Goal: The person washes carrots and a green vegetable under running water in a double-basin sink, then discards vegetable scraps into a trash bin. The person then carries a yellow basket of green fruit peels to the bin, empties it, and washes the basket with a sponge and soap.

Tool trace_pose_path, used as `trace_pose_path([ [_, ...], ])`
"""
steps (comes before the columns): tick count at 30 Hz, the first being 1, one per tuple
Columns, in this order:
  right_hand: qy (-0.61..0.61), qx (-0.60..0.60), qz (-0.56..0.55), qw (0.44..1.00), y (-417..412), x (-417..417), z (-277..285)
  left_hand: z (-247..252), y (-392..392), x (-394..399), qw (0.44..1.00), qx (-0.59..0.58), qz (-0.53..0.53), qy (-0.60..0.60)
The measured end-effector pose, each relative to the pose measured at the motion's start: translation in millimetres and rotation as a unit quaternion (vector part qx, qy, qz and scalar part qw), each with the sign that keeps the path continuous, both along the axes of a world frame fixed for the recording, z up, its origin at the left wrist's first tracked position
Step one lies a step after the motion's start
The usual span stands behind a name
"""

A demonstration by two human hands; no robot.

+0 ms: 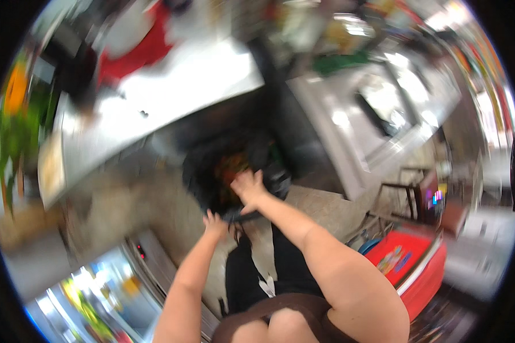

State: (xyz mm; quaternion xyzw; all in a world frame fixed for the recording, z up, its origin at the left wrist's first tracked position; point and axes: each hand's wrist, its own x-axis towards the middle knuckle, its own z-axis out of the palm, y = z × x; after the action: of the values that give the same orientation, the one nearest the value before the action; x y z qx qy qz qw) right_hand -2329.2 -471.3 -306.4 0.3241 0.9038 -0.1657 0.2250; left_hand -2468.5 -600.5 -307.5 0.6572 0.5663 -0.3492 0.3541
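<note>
A bin lined with a black plastic bag [197, 182] stands on the floor in front of me. Blurred red and green scraps [232, 166] show inside its opening. My right hand [249, 188] reaches over the near rim into the mouth of the bag, fingers apart, with nothing visible in it. At the near left edge of the bag is my left hand [213, 225]. Its fingertips are by the rim, and blur hides whether they grip the plastic.
A bright metal counter [189, 88] runs beyond the bin at left. To the right stands a steel sink unit [326, 124]. A red cooler box [412, 261] and a chair [425, 197] are at right. A lit glass-door fridge [107, 296] is at lower left.
</note>
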Motion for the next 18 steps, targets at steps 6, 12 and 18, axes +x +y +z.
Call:
trace_pose_path([
  [6,0.336,-0.21,-0.197,0.897,-41,117,99,75,12,27,0.974,0.176,0.015,-0.141],
  [12,0.345,-0.271,-0.497,0.749,-110,367,134,100,30,214,0.948,0.004,0.05,-0.314],
  [18,0.524,-0.092,-0.748,0.396,-139,572,125,122,115,493,0.891,-0.001,-0.114,-0.44],
])
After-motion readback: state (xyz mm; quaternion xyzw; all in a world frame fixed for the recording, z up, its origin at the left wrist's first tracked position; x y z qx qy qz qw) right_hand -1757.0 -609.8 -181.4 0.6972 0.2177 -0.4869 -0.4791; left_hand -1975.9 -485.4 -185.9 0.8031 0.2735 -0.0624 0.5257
